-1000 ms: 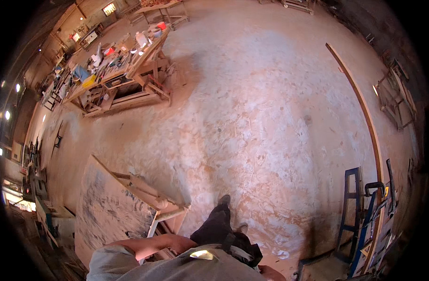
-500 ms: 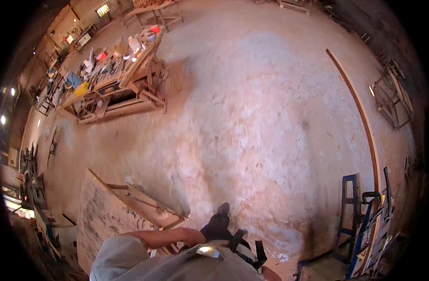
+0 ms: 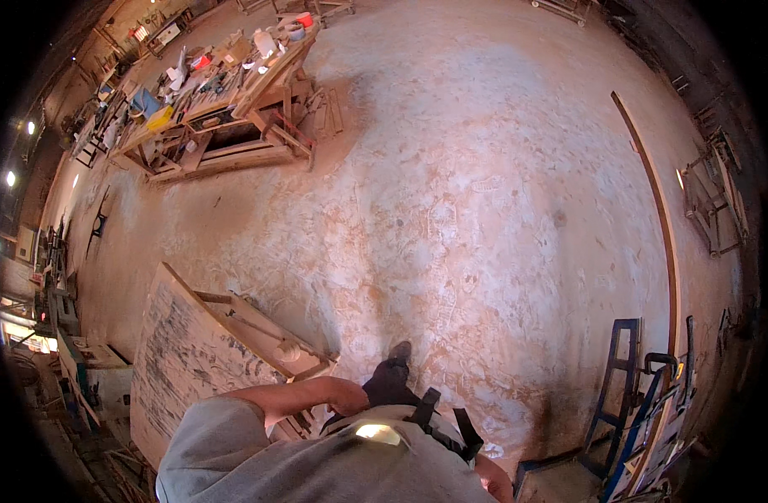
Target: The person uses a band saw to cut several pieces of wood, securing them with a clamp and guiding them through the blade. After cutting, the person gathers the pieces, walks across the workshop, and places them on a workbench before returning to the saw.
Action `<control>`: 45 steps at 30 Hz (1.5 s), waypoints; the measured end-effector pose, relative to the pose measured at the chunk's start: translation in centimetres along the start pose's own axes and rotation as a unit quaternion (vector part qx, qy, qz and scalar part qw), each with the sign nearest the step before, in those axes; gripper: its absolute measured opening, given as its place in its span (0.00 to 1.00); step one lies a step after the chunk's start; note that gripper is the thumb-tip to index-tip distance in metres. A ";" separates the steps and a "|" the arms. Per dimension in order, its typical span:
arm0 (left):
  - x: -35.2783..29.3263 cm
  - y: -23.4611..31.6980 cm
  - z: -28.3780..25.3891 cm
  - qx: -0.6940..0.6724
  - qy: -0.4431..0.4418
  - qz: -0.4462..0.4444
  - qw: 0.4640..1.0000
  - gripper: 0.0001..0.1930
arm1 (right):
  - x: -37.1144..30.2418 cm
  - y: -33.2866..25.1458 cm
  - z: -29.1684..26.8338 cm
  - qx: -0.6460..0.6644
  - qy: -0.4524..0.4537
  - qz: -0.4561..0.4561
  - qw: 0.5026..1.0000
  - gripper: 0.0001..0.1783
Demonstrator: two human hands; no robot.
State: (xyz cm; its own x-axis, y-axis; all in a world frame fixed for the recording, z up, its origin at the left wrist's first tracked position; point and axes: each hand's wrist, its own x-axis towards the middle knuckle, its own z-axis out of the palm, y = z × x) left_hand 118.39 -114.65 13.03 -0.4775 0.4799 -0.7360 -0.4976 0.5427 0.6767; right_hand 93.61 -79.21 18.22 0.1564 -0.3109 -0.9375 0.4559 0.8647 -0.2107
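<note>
My left arm bends across the front of my grey shirt. My left hand [image 3: 349,396] is at my waist beside my dark trousers, its fingers hidden from view. Just past that arm stands a slanted wooden table [image 3: 201,352] with a dark-smeared top and a lower frame. On the other side, a patch of bare skin of my right arm [image 3: 493,479] shows beside my shirt at the lower edge. The right hand itself cannot be made out. One dark shoe [image 3: 400,352] shows on the dusty floor [image 3: 484,251].
A cluttered wooden workbench [image 3: 224,155] with tools, a yellow box and red containers stands at the far left. Along the right lies a long wooden beam [image 3: 652,193]. Blue metal frames [image 3: 614,394] with clamps are at the near right, and a wooden frame [image 3: 715,197] lies farther back.
The view has shifted: the workbench sits higher and farther right, and the slanted table appears higher. A little more of my right arm shows. My left hand stays at my waist.
</note>
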 end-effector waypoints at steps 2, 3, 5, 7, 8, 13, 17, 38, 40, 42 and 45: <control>-2.0 2.1 -0.5 -0.056 -0.014 -0.020 0.998 0.17 | 1.7 1.8 -0.8 -0.009 -0.019 -0.014 1.000 0.24; -2.4 3.1 -0.7 -0.062 -0.016 -0.024 0.998 0.17 | 3.4 3.4 -1.6 -0.032 -0.035 -0.015 0.999 0.24; -2.9 4.5 -0.3 -0.076 -0.021 -0.037 0.996 0.17 | 4.7 5.9 -3.1 -0.054 -0.079 -0.037 0.995 0.24; -2.6 4.9 0.6 -0.116 -0.019 -0.055 0.992 0.17 | 5.0 5.6 -3.4 -0.101 -0.090 -0.024 0.990 0.25; -2.4 5.2 1.2 -0.139 -0.017 -0.063 0.988 0.17 | 3.7 5.2 -3.2 -0.142 -0.042 0.018 0.989 0.25; -1.1 6.2 3.0 -0.136 -0.031 -0.038 0.990 0.15 | -1.0 3.7 -0.9 -0.084 -0.011 -0.013 0.996 0.25; 0.2 6.2 4.5 -0.153 -0.068 -0.068 0.984 0.16 | 1.7 8.6 -2.6 -0.207 -0.036 -0.001 0.978 0.26; -1.5 9.1 4.2 0.045 -0.018 -0.025 0.999 0.18 | 3.9 14.4 2.3 -0.348 -0.040 -0.127 0.928 0.23; -1.2 10.2 3.1 0.078 -0.061 -0.096 0.990 0.16 | 3.1 13.5 2.7 -0.346 -0.067 -0.116 0.929 0.24; 0.0 5.9 4.2 0.077 -0.072 -0.080 0.991 0.15 | 4.6 15.8 3.6 -0.320 -0.045 -0.108 0.940 0.23; 0.3 7.1 3.0 0.107 -0.088 -0.099 0.985 0.14 | 3.9 15.1 4.6 -0.269 -0.044 -0.108 0.956 0.23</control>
State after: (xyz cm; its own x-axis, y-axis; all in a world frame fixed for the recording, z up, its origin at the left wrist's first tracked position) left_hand 116.90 -108.54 17.53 -0.2441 0.4515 -0.8582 -0.3957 0.7616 0.5132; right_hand 105.16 -69.14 12.69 0.1936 -0.5165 -0.8341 -0.0270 0.8471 -0.5308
